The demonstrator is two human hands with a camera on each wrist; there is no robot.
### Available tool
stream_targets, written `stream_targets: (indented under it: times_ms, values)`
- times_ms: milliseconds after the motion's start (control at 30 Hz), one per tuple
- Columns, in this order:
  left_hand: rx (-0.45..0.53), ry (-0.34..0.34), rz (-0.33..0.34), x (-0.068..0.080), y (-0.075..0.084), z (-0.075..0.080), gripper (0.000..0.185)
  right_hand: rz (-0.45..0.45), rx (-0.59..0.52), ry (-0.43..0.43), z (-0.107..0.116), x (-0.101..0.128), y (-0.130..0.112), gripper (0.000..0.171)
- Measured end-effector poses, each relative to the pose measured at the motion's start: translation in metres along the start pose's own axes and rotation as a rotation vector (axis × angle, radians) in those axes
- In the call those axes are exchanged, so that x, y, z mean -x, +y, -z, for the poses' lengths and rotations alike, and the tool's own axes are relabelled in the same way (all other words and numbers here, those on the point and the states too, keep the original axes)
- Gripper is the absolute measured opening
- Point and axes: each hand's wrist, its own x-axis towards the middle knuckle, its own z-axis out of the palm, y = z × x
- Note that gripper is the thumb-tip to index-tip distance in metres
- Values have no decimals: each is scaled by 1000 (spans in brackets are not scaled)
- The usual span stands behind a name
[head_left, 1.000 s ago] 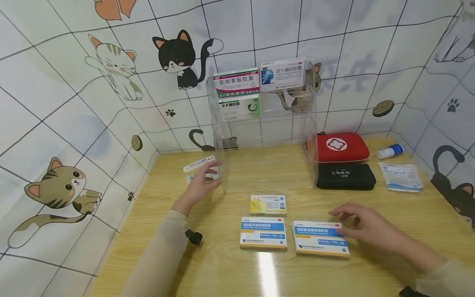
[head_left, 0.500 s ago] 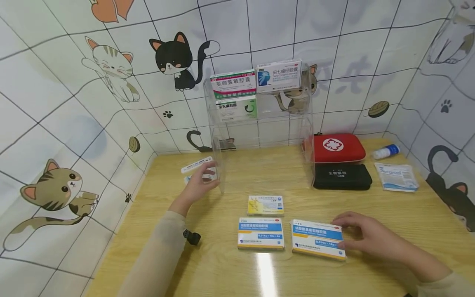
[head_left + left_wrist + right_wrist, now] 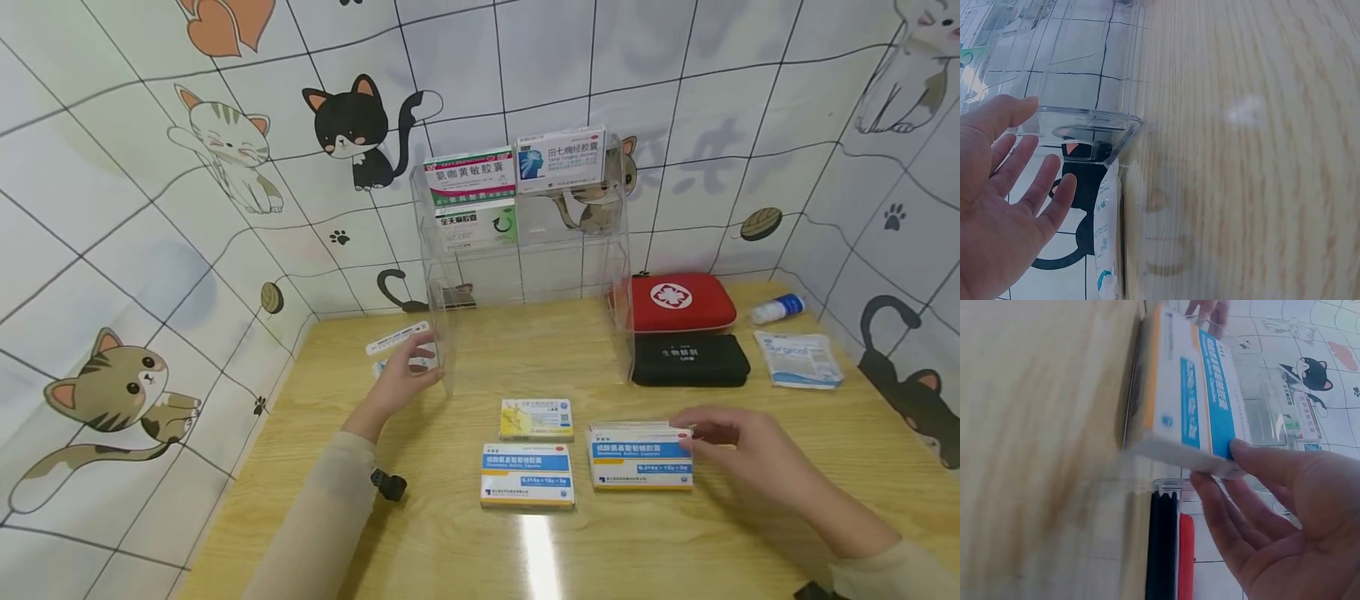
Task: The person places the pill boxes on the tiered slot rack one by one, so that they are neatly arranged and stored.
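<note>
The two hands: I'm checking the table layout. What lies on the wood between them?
In the head view, between the left hand and the right hand lie a small yellow box and a flat blue-and-white box.

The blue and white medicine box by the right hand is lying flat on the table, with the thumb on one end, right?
Not flat: the blue and white medicine box is tipped up on its long edge, as the right wrist view shows. The right hand does hold its end, thumb on it.

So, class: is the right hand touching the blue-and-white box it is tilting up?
Touching: the right wrist view shows the right hand with its thumb on the blue-and-white box.
</note>
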Motion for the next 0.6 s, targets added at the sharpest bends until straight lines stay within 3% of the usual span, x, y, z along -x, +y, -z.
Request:
stream_targets:
  times_ms: [367, 600]
  values:
    - [0, 9, -14, 0, -1, -2, 66, 248, -6, 402, 16, -35, -29, 27]
    - [-11, 5, -2, 0, -4, -1, 63, 353, -11, 534, 44, -84, -70, 28]
